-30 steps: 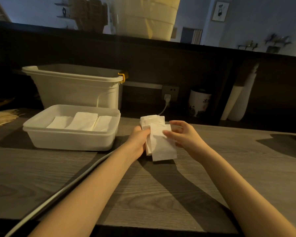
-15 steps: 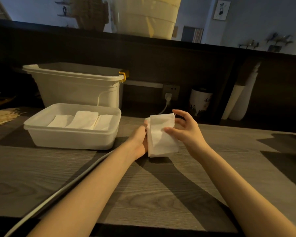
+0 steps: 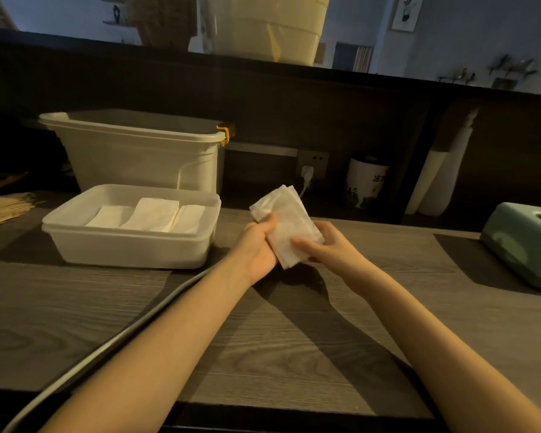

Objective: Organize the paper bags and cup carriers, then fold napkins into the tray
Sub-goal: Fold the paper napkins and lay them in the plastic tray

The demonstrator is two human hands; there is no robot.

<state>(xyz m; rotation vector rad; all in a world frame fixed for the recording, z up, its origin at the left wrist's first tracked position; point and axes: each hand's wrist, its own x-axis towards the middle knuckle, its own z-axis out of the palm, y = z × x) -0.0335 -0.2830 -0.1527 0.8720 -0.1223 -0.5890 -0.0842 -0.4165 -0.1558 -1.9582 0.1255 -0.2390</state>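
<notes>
Both hands grip one folded napkin [image 3: 286,225] above the counter [image 3: 263,339] (left hand [image 3: 258,245] thumb on top, right hand [image 3: 328,245] pinching), right of the tray [image 3: 132,245].

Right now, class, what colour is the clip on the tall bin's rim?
Yellow: the clip on the bin, head view.

The napkin [image 3: 289,225] is white. The tray [image 3: 132,245] is white too, with white napkins inside [image 3: 150,214]. The table [image 3: 263,339] is grey-brown with wood lines. The box [image 3: 525,242] is green.
</notes>
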